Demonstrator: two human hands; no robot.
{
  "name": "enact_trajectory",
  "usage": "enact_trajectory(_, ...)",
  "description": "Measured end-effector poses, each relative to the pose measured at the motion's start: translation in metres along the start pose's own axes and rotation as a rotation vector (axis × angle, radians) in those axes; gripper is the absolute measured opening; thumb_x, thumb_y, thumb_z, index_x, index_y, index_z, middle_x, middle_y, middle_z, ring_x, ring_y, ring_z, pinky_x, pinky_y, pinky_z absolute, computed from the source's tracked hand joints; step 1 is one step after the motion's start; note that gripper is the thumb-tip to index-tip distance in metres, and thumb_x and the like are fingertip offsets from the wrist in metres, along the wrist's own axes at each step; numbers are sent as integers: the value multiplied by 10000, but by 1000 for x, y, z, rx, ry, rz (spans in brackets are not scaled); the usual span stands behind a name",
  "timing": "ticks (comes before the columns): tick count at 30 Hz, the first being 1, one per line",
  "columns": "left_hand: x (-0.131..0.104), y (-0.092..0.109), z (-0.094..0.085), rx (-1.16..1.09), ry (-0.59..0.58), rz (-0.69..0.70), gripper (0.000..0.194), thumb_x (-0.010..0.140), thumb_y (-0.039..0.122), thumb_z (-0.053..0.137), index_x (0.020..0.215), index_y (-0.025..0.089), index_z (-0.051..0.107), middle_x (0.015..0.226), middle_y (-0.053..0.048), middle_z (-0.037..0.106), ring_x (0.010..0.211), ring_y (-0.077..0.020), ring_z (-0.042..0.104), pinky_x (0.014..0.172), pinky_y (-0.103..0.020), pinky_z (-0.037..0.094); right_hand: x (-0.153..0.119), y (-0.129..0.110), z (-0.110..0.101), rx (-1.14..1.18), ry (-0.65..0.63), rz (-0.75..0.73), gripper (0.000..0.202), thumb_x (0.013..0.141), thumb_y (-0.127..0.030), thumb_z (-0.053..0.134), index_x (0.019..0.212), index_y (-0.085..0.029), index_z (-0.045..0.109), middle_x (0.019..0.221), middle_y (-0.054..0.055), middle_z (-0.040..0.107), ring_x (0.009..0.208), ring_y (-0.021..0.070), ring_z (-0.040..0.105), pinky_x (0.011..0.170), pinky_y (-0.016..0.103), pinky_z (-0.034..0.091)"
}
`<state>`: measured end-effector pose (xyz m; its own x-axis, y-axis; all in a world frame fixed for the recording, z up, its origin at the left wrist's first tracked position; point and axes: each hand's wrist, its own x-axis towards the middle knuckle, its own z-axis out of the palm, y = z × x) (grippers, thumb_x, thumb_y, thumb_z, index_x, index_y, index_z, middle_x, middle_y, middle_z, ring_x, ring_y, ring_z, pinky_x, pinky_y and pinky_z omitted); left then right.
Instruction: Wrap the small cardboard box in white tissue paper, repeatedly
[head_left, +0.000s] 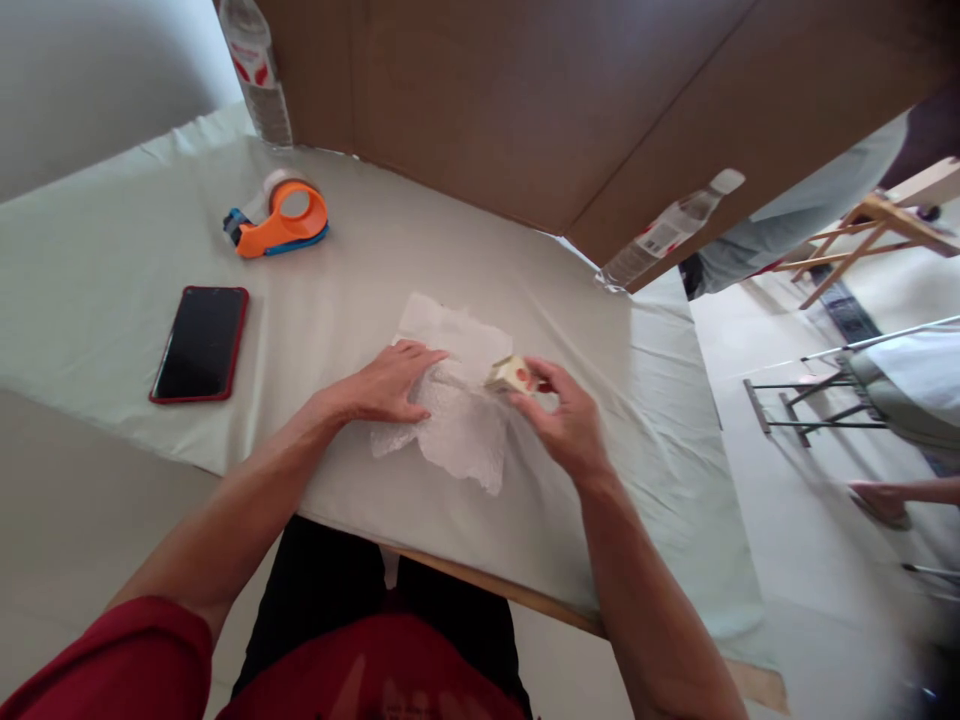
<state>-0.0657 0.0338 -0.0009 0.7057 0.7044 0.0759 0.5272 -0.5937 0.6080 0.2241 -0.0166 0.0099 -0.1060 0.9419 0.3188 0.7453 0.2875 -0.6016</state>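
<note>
On the cloth-covered bench (360,250), a crumpled translucent sheet (461,430) is spread between two hands. Its left part is touched by the left hand (394,385), whose fingers are held wide of the thumb. A small printed box (510,375) is gripped by the fingers of the right hand (566,410) at the sheet's right side; whether the two are in contact cannot be told. To the left, an orange tape dispenser (274,236) and a dark phone (201,345) are seen.
</note>
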Motion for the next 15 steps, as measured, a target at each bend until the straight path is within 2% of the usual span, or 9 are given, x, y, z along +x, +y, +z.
enact_trajectory(2,0,-1,3,53,-32,-11,856,740,355,698,1517,161,394,1483,-180,522,1432,-373,412,1200,-551,326,-7,26,-22,-64,85,114,542,849,-532,663,1283,-207,639,1232,140,714,1025,288,696,895,483,575)
enact_trajectory(4,0,-1,4,82,-49,-21,875,755,376,698,1537,172,363,1532,-174,480,1473,-374,367,1220,-548,294,-13,52,-39,-173,81,194,579,825,-568,643,1248,-173,652,1189,169,718,1013,320,692,891,536,567)
enact_trajectory(5,0,-1,4,94,-55,-24,878,759,384,699,1540,177,357,1546,-171,468,1484,-374,355,1226,-547,283,-16,60,-44,-231,60,202,592,813,-579,640,1229,-158,658,1162,183,719,1033,343,685,914,571,551)
enact_trajectory(7,0,-1,4,115,-64,-26,876,765,397,703,1540,180,357,1557,-170,459,1486,-372,355,1229,-543,276,-21,64,-49,-331,126,170,596,818,-573,636,1224,-137,656,1208,217,692,1141,388,647,982,630,503)
enact_trajectory(10,0,-1,5,139,-59,-17,872,769,410,709,1541,199,361,1553,-157,467,1480,-363,365,1222,-527,284,-28,32,-40,-370,339,29,473,896,-477,624,1249,-164,643,1368,216,620,1305,375,566,1084,631,441)
enact_trajectory(11,0,-2,5,144,-55,-17,875,769,416,713,1542,205,361,1551,-153,470,1481,-362,363,1219,-522,287,-30,14,-34,-339,337,-47,386,928,-419,606,1241,-196,646,1356,180,635,1289,334,585,1101,596,446)
enact_trajectory(13,0,-2,7,150,-51,-28,888,765,429,724,1544,204,362,1546,-154,475,1482,-366,361,1212,-520,293,-29,-22,-15,-248,217,-219,292,954,-331,584,1221,-235,653,1326,136,661,1259,287,613,1092,532,480)
enact_trajectory(15,0,-3,8,154,-40,-41,897,760,448,732,1543,203,368,1545,-158,478,1479,-373,362,1207,-525,295,-22,-47,8,-149,-11,-359,314,967,-317,564,1265,-253,641,1380,125,638,1284,270,603,1080,484,505)
